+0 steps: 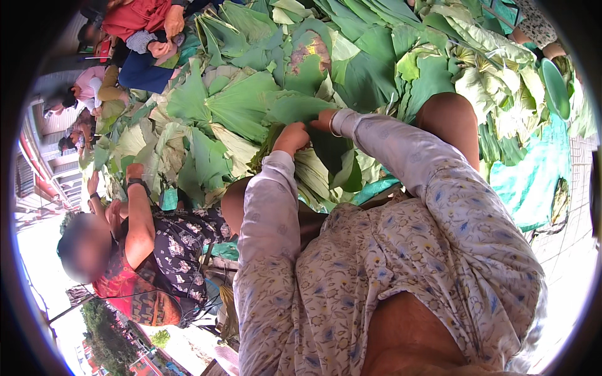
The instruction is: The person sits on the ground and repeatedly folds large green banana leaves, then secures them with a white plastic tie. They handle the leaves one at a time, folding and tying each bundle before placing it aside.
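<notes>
Floral-print shirt (401, 250) nearest the lens; beyond it, two hands on a dark green leaf over a leaf heap.
Left hand (292, 139) and right hand (324, 120) nearly meet; each grip appears pinched on the upper edge of the dark leaf (332, 150), fingertips too small to resolve fully. Leaf position: between the knees, in front of the lap, above the leaf heap (241, 103). Long axis: roughly fore-and-aft, slanting slightly rightward; lower end points toward the wearer, its tip folded. Judgement: hands are set close together probably to control one edge while the limp blade hangs free; the heap likely sits ahead for easy reach. Whether the paler leaf (301, 106) just beyond the hands is joined: cannot tell.
</notes>
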{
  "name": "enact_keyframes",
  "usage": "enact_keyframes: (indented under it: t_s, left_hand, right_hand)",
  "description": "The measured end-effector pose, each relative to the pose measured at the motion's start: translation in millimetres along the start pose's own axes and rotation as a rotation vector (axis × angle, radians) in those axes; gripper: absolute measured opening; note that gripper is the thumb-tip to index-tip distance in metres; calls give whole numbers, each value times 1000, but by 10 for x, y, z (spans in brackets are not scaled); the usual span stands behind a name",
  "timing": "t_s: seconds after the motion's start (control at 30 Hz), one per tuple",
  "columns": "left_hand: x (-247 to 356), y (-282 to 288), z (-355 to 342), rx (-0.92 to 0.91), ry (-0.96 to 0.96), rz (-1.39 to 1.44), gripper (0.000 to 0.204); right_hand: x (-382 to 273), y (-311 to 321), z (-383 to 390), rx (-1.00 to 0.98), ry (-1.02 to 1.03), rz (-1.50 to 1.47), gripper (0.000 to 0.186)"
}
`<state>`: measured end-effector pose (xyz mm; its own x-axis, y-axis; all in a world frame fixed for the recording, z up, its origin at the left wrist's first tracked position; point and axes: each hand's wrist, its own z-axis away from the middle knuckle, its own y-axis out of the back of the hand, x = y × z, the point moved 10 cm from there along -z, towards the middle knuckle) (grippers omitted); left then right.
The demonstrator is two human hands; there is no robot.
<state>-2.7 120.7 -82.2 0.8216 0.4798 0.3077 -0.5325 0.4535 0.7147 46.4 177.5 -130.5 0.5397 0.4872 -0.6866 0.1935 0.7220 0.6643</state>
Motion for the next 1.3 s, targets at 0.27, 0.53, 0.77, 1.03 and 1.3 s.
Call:
enact_keyframes:
  t_s: [0.27,0.53,0.77,1.03,1.3]
  left_hand:
    - [525,545,548,138,-109,618,17]
    - [218,13,192,-18,-171,992,27]
    - [161,-234,-173,125,-167,1028,12]
    - [140,-116,-165,435,-293,1198,8]
    - [130,-269,-242,466,-306,1113,12]
  right_hand:
    - [-18,328,240,-284,-271,-183,56]
    - [48,46,189,-227,-219,-41,28]
    - [539,7,-63,-71,-180,65,19]
    - [677,147,-119,54,-106,-18,14]
    - [349,88,138,-60,-41,374,16]
